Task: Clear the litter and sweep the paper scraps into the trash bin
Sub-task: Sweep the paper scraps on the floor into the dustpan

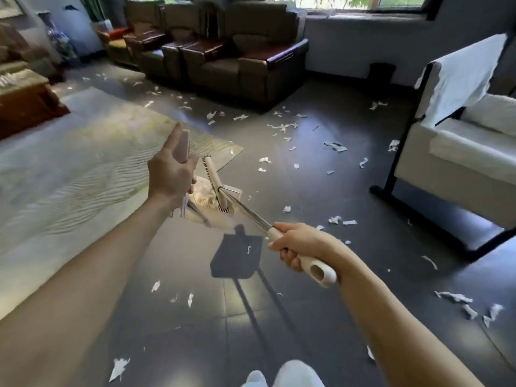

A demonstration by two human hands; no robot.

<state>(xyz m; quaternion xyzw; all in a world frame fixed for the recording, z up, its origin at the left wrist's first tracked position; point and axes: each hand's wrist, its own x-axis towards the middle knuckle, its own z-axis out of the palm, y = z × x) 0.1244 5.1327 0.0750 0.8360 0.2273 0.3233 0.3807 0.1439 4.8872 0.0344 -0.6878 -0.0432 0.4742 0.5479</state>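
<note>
**A:** Two hands, both loaded. The left hand [170, 177] grips the dustpan handle [184, 146], fingers curled round it, and the handle stands up toward 12 o'clock. The right hand [296, 244] wraps the cream broom handle [315, 268], at 4 o'clock from the dustpan [233, 191].

**B:** Where is the load?

**A:** A wad of paper scraps [203, 191] sits in the dustpan, just below the left hand. The broom head [213, 177] lies against it. The pan's shadow [237, 255] falls apart from it toward 6 o'clock, so I judge the pan to be lifted. Contact with the floor cannot be confirmed.

**B:** Broom axis?

**A:** The metal shaft [248, 210] runs from the right hand at 4 o'clock to the head at 10 o'clock, so the broom points to 10. The head's own long axis is near 12-to-6, tipped slightly toward 11.

**B:** And the bin?

**A:** The dark trash bin [382, 74] stands against the far wall, about 1 o'clock from the hands and well apart from them. It sits between the brown armchairs [245, 60] and the white chair [460, 141]. The right hand is on the nearer side. The carry must swing the pan from the 11 o'clock side over to 1. I cannot tell which way the pan's mouth faces.

**B:** Remaining work?

**A:** Loose scraps [282, 127] lie across the floor from 11 to 3 o'clock, with a few more near 6. I judge it well short of done.
</note>
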